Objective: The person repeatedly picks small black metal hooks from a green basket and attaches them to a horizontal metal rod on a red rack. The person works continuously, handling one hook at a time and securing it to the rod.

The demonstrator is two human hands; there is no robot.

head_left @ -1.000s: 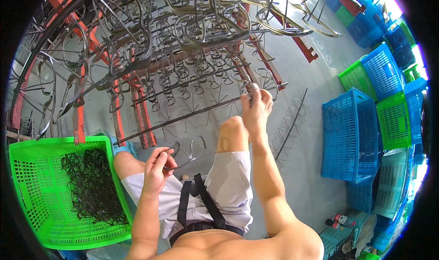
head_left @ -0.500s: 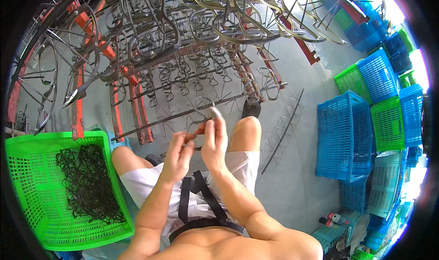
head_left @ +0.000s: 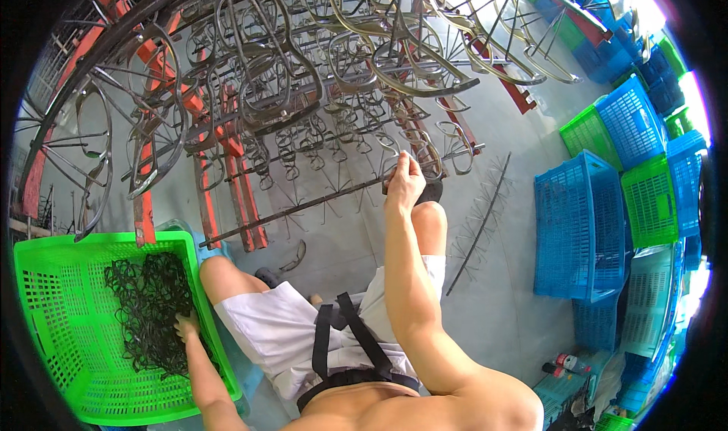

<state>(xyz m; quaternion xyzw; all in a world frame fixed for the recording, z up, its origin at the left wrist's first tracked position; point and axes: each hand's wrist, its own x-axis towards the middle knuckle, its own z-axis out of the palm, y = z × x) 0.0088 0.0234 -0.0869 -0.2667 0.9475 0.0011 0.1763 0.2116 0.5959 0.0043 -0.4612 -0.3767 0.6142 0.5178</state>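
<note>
Parted since half a second ago, when both hands met near the chest. Left hand (head_left: pixel 186 326) now dropped into the green basket (head_left: pixel 45 340) at the person's left, fingers spread and curled into the pile of black wire loops (head_left: pixel 148 309) — whether any loop is actually gripped, cannot tell. Right hand (head_left: pixel 404 182) now stretched forward and up, arm nearly straight, fingertips pinched shut on a small wire piece (head_left: pixel 400 158) at the long metal rod (head_left: pixel 303 207) with its short pegs.

Head view, the only one: seated on the floor, knees up, white shorts (head_left: pixel 288 332), black strap across the lap. Ahead, a rack of red bars (head_left: pixel 227 165) hung thick with bent metal hooks and frames (head_left: pixel 364 51). A second pegged rod (head_left: pixel 481 218) lying flat on the floor just right of the knee. Further right — stacked blue crates (head_left: pixel 576 226) and green crates (head_left: pixel 652 199), well apart from both hands.
</note>
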